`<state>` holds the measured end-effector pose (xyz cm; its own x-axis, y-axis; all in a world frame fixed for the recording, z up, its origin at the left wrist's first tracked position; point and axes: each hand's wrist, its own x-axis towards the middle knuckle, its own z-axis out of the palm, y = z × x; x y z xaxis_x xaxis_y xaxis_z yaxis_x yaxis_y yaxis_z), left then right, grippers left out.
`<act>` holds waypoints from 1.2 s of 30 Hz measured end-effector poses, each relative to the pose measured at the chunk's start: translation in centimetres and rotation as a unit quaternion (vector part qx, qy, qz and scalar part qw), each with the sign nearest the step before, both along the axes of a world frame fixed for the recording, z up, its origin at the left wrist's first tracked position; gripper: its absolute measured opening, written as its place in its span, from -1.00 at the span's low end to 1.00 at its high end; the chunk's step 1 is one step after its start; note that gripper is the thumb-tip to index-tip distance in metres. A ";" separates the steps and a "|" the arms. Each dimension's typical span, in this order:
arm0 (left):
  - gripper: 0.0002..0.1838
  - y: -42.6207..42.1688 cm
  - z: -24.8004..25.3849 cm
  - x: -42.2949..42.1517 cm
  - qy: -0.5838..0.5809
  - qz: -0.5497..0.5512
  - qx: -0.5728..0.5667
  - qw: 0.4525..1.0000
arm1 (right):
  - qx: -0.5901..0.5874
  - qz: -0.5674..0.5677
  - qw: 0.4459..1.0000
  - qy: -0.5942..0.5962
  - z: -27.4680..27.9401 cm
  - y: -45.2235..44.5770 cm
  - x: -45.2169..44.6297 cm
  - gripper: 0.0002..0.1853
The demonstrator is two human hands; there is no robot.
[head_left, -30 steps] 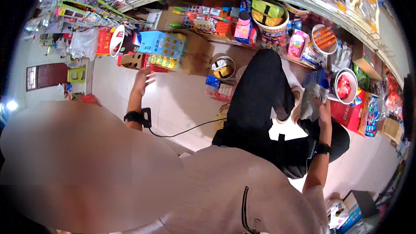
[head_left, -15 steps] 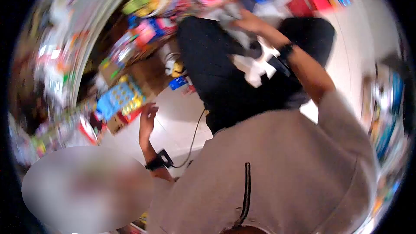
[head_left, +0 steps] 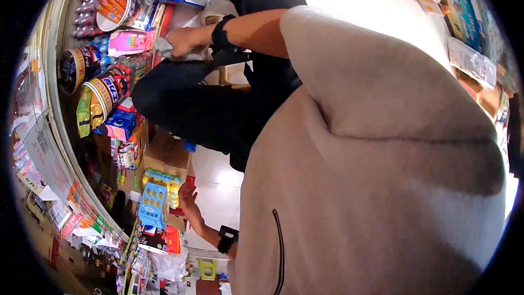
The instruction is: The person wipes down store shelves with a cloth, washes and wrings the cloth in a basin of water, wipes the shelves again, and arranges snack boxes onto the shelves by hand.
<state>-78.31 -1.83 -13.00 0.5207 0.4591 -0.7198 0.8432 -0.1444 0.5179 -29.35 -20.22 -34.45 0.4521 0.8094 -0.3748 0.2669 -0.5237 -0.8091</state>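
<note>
My right hand (head_left: 184, 41) is closed on a grey cloth (head_left: 162, 48), beside my bent knee and the edge of the low shelf. Part of the cloth is hidden behind the fingers. Lower in the view, my left hand (head_left: 188, 201) is open with nothing in it, fingers slightly curled. It is next to a blue carton (head_left: 153, 203) and yellow-capped bottles packed together (head_left: 173, 190). A small red object (head_left: 190, 181) shows just beyond its fingertips; I cannot tell whether they touch.
Tubs of snacks (head_left: 103, 94), a pink packet (head_left: 130, 42) and a tub of orange sticks (head_left: 115, 9) line the shelf. A cardboard box (head_left: 166, 152) stands beyond my knee. A green stool (head_left: 207, 269) is at the bottom. More goods (head_left: 470, 60) are at the right.
The view has swung round strongly, so the shelf now runs down the left side. My right hand still holds the grey cloth, now by the shelf edge. My left hand remains near the blue carton.
</note>
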 end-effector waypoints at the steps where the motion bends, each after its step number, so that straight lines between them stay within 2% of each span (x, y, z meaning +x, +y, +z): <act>1: -0.64 -0.3 -0.2 0.4 -0.038 -0.005 -0.008 0.999 | -0.009 -0.006 1.000 -0.006 -0.6 0.1 0.0 -0.57; 2: -0.64 -0.1 0.1 0.6 -0.069 -0.012 -0.014 0.997 | -0.016 -0.013 1.000 -0.005 -1.2 0.5 -0.4 -0.57; 3: -0.65 0.9 -0.7 0.5 -0.004 0.005 -0.020 1.000 | -0.031 0.007 0.999 0.032 -2.1 1.0 -0.2 -0.57; 6: -0.67 0.5 -0.2 2.3 -0.026 0.013 -0.025 0.999 | -0.017 -0.032 0.999 -0.005 0.3 -0.7 -0.4 -0.54; 10: -0.68 -0.5 0.6 5.3 -0.063 0.005 0.041 0.997 | 0.039 -0.021 0.999 0.002 -0.2 -0.9 0.4 -0.54; 13: -0.69 -0.5 -1.3 7.9 -0.107 -0.003 0.102 0.989 | 0.170 -0.089 0.981 0.032 1.4 -1.2 0.8 -0.56; 14: -0.68 -0.2 -1.7 9.1 -0.104 -0.010 0.123 0.987 | 0.201 -0.090 0.975 0.034 2.6 -1.6 1.3 -0.55; 16: -0.66 -2.5 -0.5 14.5 -0.156 -0.003 0.122 0.980 | 0.242 -0.151 0.951 0.119 9.1 -3.3 1.2 -0.63; 17: -0.57 -4.0 -0.2 17.6 -0.192 0.008 0.136 0.972 | 0.239 -0.145 0.939 0.200 12.3 -4.3 1.5 -0.60; 18: -0.57 -5.6 -0.4 20.5 -0.209 0.011 0.131 0.969 | 0.234 -0.141 0.919 0.284 14.9 -5.4 1.5 -0.57; 20: -0.46 -8.5 -0.6 26.5 -0.344 0.130 -0.073 0.927 | 0.213 -0.129 0.903 0.351 18.1 -7.3 1.5 -0.39; 21: -0.46 -10.0 -0.3 29.1 -0.350 0.129 -0.075 0.925 | 0.237 -0.155 0.890 0.358 21.2 -8.7 1.4 -0.41; 22: -0.42 -11.4 0.0 31.5 -0.342 0.134 -0.147 0.919 | 0.239 -0.155 0.891 0.353 21.4 -9.4 1.6 -0.41; 23: -0.37 -12.3 0.3 33.4 -0.331 0.137 -0.218 0.908 | 0.188 -0.158 0.919 0.308 21.2 -10.1 1.9 -0.45; 24: -0.37 -12.8 0.5 34.8 -0.336 0.134 -0.219 0.906 | 0.209 -0.173 0.937 0.219 20.5 -11.0 2.0 -0.52; 25: -0.37 -13.3 0.7 35.7 -0.346 0.090 -0.166 0.919 | 0.220 -0.193 0.948 0.125 20.3 -11.8 2.2 -0.58; 26: -0.38 -13.9 0.9 36.6 -0.352 0.046 -0.111 0.928 | 0.196 -0.218 0.946 0.138 20.0 -13.3 3.0 -0.61; 28: -0.44 -15.2 1.9 38.1 -0.421 0.086 -0.136 0.893 | 0.154 -0.318 0.917 0.184 18.8 -16.4 5.4 -0.67; 29: -0.45 -15.1 2.3 38.3 -0.412 0.075 -0.138 0.898 | 0.224 -0.361 0.897 0.124 16.9 -17.7 7.0 -0.69; 30: -0.45 -14.7 2.4 38.1 -0.400 0.065 -0.138 0.904 | 0.221 -0.409 0.872 0.152 17.9 -19.4 8.8 -0.69; 31: -0.45 -14.3 2.1 37.8 -0.400 0.066 -0.137 0.904 | 0.262 -0.465 0.811 0.239 19.2 -20.8 10.2 -0.69; 32: -0.48 -13.8 1.6 37.2 -0.381 0.064 -0.121 0.915 | 0.243 -0.502 0.790 0.255 18.8 -22.2 12.3 -0.70; 33: -0.52 -13.2 1.0 36.6 -0.361 0.063 -0.104 0.925 | 0.291 -0.530 0.737 0.302 20.7 -22.7 13.2 -0.72; 34: -0.52 -12.6 0.6 35.9 -0.360 0.064 -0.103 0.925 | 0.303 -0.532 0.701 0.365 18.0 -23.9 15.7 -0.66; 36: -0.62 -11.5 -0.4 34.4 -0.324 0.126 -0.100 0.932 | 0.350 -0.572 0.590 0.449 13.3 -25.4 19.5 -0.70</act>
<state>-43.92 -13.34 -13.35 0.7698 0.5162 -0.3754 0.3382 0.1689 0.9258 -9.84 -45.57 -21.17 0.7262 0.2652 -0.6343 -0.6389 0.6012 -0.4800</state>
